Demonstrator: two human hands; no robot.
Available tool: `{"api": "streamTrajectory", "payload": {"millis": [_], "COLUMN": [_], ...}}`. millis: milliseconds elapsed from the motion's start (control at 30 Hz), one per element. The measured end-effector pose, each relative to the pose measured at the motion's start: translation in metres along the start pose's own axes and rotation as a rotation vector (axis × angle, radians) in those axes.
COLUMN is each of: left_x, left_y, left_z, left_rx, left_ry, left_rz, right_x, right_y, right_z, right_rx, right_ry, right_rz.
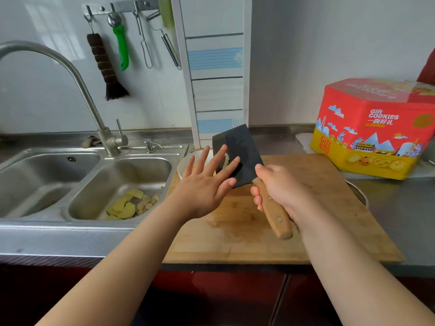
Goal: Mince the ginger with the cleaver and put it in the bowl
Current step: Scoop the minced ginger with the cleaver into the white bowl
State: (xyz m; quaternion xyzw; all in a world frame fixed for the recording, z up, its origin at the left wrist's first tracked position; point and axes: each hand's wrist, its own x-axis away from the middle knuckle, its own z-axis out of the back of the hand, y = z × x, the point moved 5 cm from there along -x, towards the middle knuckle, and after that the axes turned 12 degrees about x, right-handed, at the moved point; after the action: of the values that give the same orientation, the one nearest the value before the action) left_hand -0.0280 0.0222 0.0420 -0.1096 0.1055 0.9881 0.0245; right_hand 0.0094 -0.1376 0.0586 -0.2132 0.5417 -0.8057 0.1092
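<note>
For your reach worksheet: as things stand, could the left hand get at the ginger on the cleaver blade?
Probably yes. The left hand is open, its straight fingers already at the cleaver face beside the ginger, and nothing lies between them.

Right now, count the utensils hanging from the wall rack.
4: the brush at the left, the green-handled tool next, the wire utensil, then the steel-handled utensil at the right.

A stainless steel counter (397, 208) carries a wooden cutting board (317, 208), a red-and-yellow cookie tin (376, 128) and a white bowl (182, 167) beside a double sink (35, 182).
</note>
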Motion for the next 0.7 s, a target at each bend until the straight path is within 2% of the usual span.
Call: {"api": "streamTrajectory", "payload": {"millis": [200,400,533,700], "left_x": [-0.02,-0.034,-0.033,-0.031], "left_y": [-0.027,-0.048,-0.055,-0.053], "left_z": [-0.002,-0.015,-0.017,-0.007], "left_rx": [-0.023,0.174,0.278,0.166], "left_ry": [-0.057,-0.067,0.0,0.137], "left_rz": [0.102,0.214,0.289,0.255], "right_x": [-0.007,-0.004,0.003,0.011], "right_y": [-0.006,-0.003,0.003,0.011], "right_z": [-0.004,0.002,0.013,0.031], "right_rx": [0.064,0.097,0.074,0.099], "right_ry": [-0.008,0.005,0.023,0.086], "right_rz": [-0.008,-0.002,-0.005,0.003]}}
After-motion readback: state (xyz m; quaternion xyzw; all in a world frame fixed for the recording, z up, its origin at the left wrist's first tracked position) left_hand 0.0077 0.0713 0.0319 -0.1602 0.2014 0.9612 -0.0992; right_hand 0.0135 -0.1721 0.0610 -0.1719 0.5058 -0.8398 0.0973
